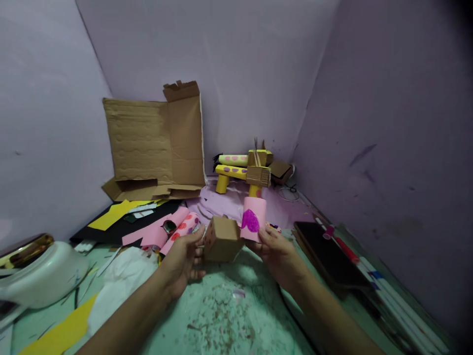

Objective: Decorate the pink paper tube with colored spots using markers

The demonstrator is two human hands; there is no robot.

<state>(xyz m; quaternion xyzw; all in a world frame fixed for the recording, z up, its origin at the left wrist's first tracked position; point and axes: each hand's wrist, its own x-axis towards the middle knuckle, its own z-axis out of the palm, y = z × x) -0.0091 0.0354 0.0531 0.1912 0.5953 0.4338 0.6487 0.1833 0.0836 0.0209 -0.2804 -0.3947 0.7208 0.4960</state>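
Note:
Near the middle of the view, my left hand [185, 259] grips the left side of a small brown cardboard box [223, 239], thumb by its upper edge. Dark spots show on the box's left face. My right hand [273, 246] has its fingers around the lower end of a pink paper tube [260, 212] with a large magenta patch. The tube stands upright against the box's right side; whether they are joined I cannot tell. Just behind the tube are yellow spotted paper-tube animals [232, 171] with cardboard heads.
An opened cardboard carton [148, 140] leans on the back wall. Pink paper tubes [181, 231] and yellow paper scraps [111, 215] lie at left, near white tissue [120, 276] and a white rounded object [48, 276]. A dark flat object [328, 254] and markers [345, 249] lie at right.

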